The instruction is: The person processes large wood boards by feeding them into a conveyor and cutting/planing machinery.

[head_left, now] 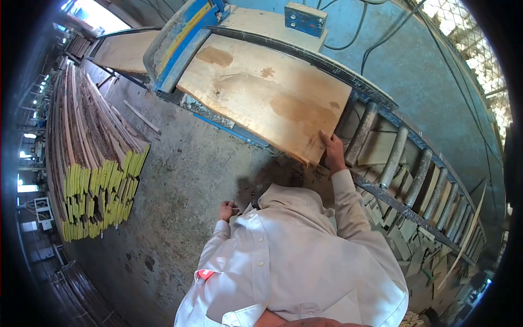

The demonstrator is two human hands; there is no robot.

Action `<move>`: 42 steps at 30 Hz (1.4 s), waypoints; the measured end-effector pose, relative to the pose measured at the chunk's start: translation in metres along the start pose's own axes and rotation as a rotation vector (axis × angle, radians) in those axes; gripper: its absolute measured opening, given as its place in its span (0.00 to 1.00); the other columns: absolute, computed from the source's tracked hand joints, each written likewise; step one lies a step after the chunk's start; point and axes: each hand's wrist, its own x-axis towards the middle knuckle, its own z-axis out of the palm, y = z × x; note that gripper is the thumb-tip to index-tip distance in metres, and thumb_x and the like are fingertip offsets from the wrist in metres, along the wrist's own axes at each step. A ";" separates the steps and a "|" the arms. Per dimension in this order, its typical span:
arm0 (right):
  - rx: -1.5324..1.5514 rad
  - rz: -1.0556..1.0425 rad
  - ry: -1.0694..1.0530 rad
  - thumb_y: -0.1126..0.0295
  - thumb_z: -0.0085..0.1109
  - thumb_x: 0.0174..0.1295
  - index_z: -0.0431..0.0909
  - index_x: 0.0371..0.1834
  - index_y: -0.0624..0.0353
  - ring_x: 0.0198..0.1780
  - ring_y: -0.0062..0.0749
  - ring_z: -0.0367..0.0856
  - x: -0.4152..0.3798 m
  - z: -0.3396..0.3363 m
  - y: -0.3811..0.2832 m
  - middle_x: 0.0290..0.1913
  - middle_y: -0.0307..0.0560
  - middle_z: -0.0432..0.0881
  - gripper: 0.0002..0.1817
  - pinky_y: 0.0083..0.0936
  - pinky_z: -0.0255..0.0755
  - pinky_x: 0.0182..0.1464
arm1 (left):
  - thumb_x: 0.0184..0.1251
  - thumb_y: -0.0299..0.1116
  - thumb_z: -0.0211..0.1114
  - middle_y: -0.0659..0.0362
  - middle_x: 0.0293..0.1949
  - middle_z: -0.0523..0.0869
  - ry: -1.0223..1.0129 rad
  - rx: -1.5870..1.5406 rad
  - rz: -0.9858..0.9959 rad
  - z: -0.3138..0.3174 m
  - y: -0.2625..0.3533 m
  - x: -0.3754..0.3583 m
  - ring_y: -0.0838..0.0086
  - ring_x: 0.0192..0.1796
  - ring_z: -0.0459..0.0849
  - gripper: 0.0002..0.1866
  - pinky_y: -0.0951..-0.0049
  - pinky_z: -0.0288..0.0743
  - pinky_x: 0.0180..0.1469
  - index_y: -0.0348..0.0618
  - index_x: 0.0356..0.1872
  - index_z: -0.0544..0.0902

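Observation:
A wide wooden board (261, 92) with brown stains lies lengthwise on the machine bed, its far end at the blue and yellow machine frame (182, 41). My right hand (333, 152) grips the near corner of this board, fingers on its top face; the thumb is mostly hidden. Down beside my body, over the concrete floor, my left hand (228, 210) hangs with its fingers curled and nothing visible in them.
A roller conveyor (392, 158) runs off to the right, with wood offcuts (403, 240) beneath and beside it. On the left stands a tall stack of planks (98, 180) with yellow-green ends. A thin strip (141, 116) lies on the floor. Cables (359, 32) hang behind the machine.

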 end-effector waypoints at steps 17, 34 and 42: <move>-0.244 -0.030 0.413 0.60 0.55 0.75 0.78 0.58 0.67 0.52 0.31 0.82 -0.112 -0.137 -0.096 0.53 0.46 0.83 0.20 0.29 0.75 0.55 | 0.77 0.52 0.59 0.49 0.45 0.88 -0.067 -0.290 0.583 0.096 0.317 -0.076 0.67 0.42 0.89 0.24 0.66 0.85 0.44 0.35 0.48 0.78; -1.131 -0.274 0.866 0.47 0.54 0.73 0.78 0.56 0.69 0.52 0.44 0.79 -0.144 -0.365 -0.140 0.51 0.58 0.82 0.30 0.39 0.71 0.58 | 0.79 0.35 0.58 0.48 0.41 0.88 -0.695 -0.085 0.453 0.245 0.285 -0.155 0.63 0.39 0.91 0.13 0.67 0.86 0.38 0.33 0.49 0.75; -1.082 -0.611 0.439 0.54 0.52 0.77 0.74 0.63 0.70 0.68 0.53 0.72 -0.073 -0.068 -0.104 0.67 0.63 0.74 0.27 0.43 0.65 0.71 | 0.76 0.38 0.58 0.51 0.40 0.88 -0.944 0.318 0.695 0.214 0.285 -0.108 0.67 0.39 0.89 0.16 0.65 0.83 0.41 0.32 0.50 0.77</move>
